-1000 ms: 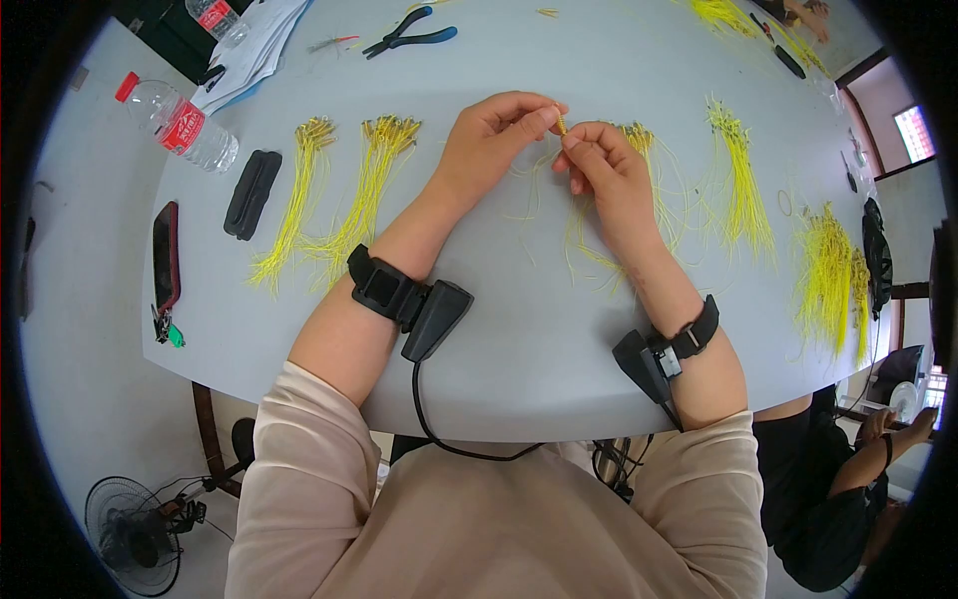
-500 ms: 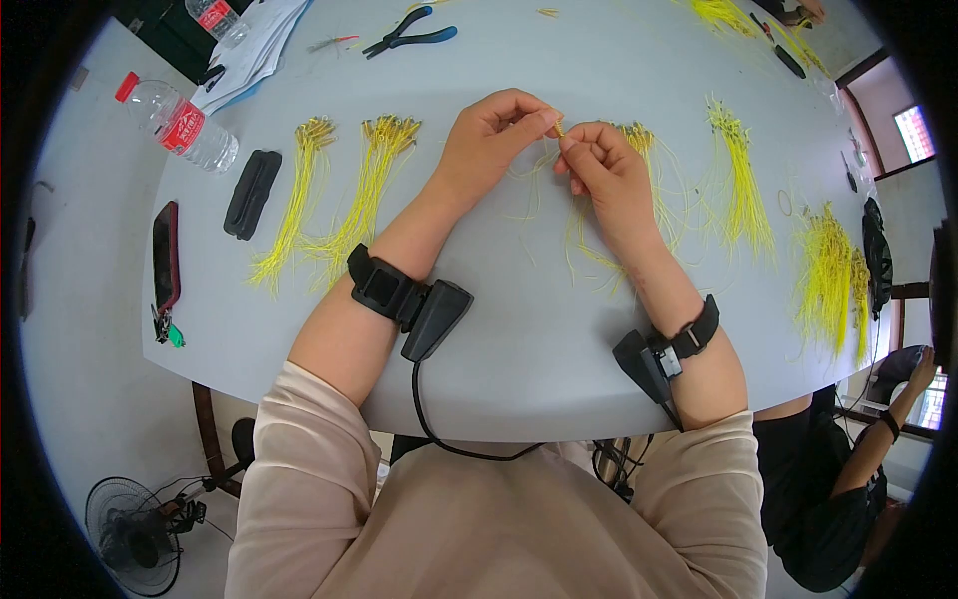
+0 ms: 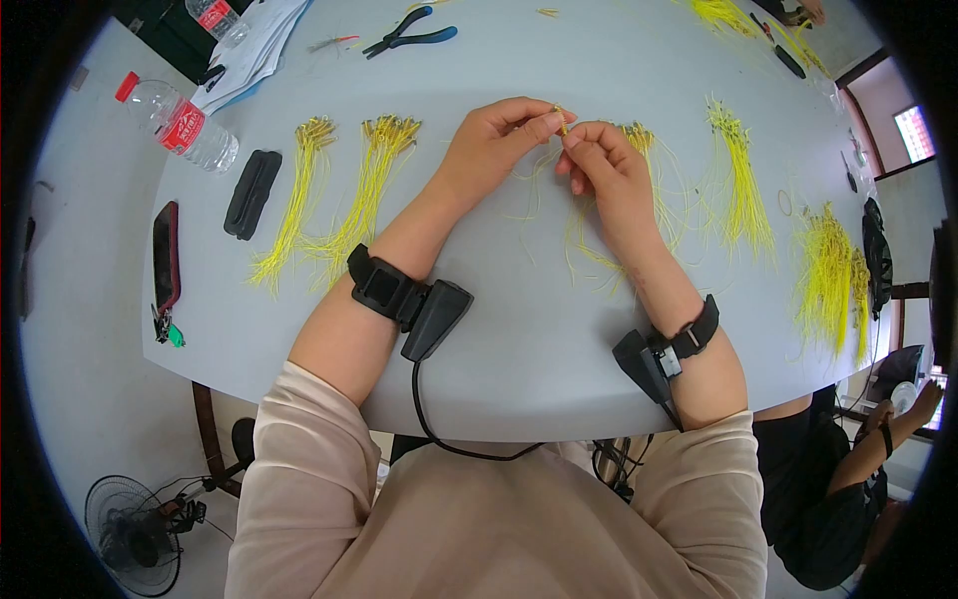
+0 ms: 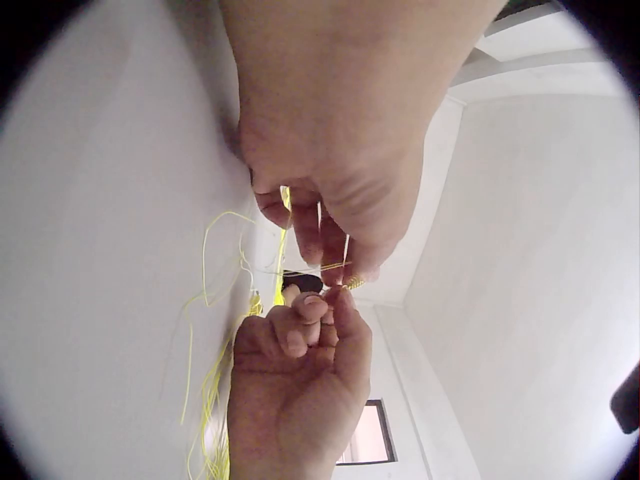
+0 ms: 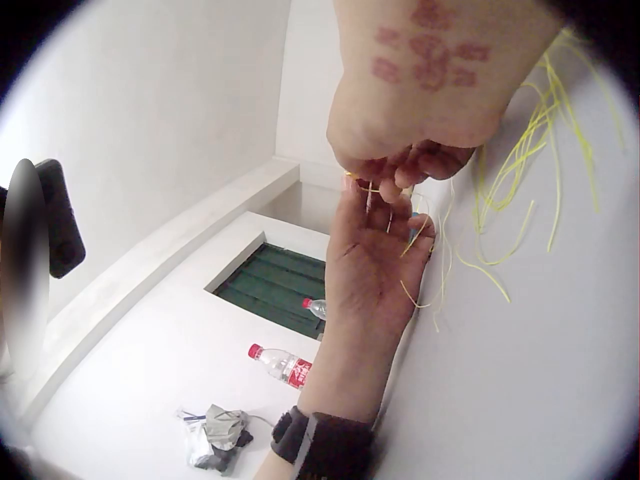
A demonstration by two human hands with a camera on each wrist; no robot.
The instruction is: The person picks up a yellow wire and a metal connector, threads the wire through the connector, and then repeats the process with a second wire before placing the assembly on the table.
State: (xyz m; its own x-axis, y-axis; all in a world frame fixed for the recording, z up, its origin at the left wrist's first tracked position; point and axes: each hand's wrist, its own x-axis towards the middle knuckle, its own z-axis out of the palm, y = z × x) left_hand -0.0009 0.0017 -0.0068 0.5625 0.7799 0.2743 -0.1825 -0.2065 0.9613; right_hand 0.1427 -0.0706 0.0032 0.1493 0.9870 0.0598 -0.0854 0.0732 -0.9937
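Observation:
Between the fingertips of both hands is a small gold, ridged, coil-like piece (image 4: 354, 284) with thin yellow thread by it. In the head view my left hand (image 3: 496, 135) pinches its upper end between thumb and forefinger. My right hand (image 3: 613, 177) pinches the lower end, its other fingers curled in. Fine yellow threads (image 5: 443, 270) trail below the hands in the right wrist view. Just beyond the right hand lies a bundle of yellow strings with gold ends (image 3: 639, 135), partly covered by that hand.
Two yellow string bundles (image 3: 374, 185) lie left of the arms, more (image 3: 738, 180) to the right. Blue-handled pliers (image 3: 409, 38) lie at the back. At left are a water bottle (image 3: 182, 125), a black case (image 3: 253, 195) and a phone (image 3: 166, 255). Another person (image 3: 848, 469) sits at right.
My left fingertips dip slightly, and more of the gold piece shows now than half a second ago. The right hand stays nearly still. The person at right has moved an arm.

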